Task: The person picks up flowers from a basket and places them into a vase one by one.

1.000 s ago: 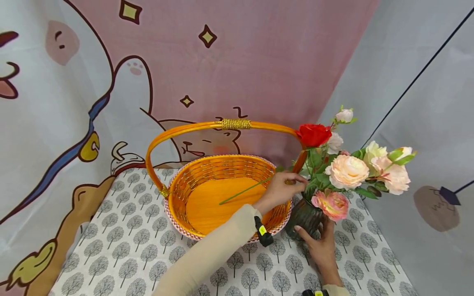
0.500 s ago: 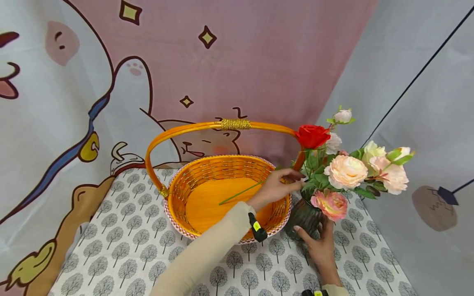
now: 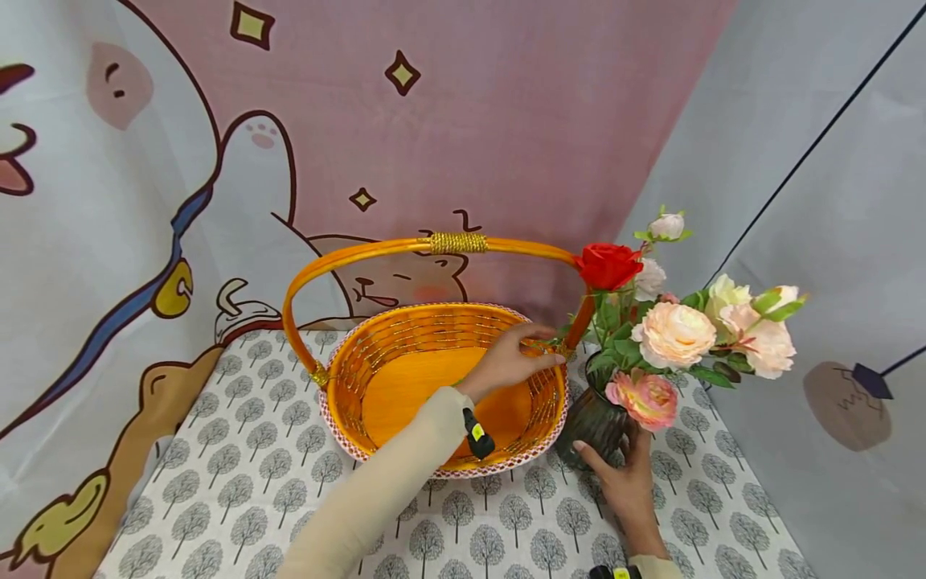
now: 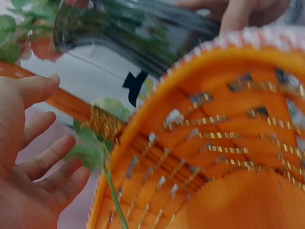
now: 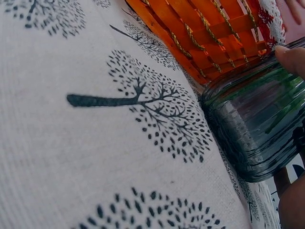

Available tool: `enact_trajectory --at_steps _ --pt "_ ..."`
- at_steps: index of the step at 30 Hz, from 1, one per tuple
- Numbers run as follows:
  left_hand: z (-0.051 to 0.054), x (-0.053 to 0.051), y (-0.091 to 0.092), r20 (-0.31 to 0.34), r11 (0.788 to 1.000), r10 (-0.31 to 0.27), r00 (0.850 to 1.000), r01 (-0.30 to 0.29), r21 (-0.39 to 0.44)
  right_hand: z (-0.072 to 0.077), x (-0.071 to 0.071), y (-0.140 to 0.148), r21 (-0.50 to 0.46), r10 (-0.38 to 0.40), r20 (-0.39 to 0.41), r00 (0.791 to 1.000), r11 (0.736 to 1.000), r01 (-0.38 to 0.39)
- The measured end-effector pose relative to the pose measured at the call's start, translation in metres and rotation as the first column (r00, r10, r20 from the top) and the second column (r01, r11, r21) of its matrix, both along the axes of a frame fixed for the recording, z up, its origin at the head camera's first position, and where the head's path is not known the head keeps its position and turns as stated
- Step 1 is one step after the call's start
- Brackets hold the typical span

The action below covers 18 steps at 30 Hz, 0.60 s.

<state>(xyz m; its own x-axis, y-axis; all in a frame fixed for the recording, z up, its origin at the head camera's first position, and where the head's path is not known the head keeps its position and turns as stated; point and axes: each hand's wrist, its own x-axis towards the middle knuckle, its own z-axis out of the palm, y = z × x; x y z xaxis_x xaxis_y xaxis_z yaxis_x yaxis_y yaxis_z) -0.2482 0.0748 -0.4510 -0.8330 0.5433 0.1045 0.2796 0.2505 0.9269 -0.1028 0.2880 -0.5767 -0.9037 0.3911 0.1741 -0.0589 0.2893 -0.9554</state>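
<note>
My left hand is over the right end of the orange woven basket, beside the base of its handle. In the left wrist view its fingers are spread and loosely bent, with nothing held between them. A green flower stem with leaves leans across the basket rim near these fingertips; its bloom cannot be made out. My right hand grips the dark ribbed glass vase low down, thumb on one side and fingers on the other.
The vase holds a red rose, a peach bloom, a pink bloom and several paler flowers. The basket's tall handle arches over it. A tree-print cloth covers the table, with a cartoon curtain behind.
My left hand has drawn left, away from the vase's mouth to the basket's right rim, and let go of the green stem. The right hand keeps its place on the vase.
</note>
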Motion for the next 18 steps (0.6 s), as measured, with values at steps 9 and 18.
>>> enact_trajectory --at_steps 9,18 --pt "-0.023 -0.015 -0.014 0.019 0.988 0.088 0.996 -0.085 -0.128 0.0 -0.001 0.0 0.0 0.001 -0.018 1.0 1.0 -0.001" --pt "-0.041 -0.03 -0.023 0.007 0.975 0.121 0.993 -0.117 -0.188 -0.001 -0.001 0.0 -0.001 0.0 -0.025 1.0 1.0 0.0"
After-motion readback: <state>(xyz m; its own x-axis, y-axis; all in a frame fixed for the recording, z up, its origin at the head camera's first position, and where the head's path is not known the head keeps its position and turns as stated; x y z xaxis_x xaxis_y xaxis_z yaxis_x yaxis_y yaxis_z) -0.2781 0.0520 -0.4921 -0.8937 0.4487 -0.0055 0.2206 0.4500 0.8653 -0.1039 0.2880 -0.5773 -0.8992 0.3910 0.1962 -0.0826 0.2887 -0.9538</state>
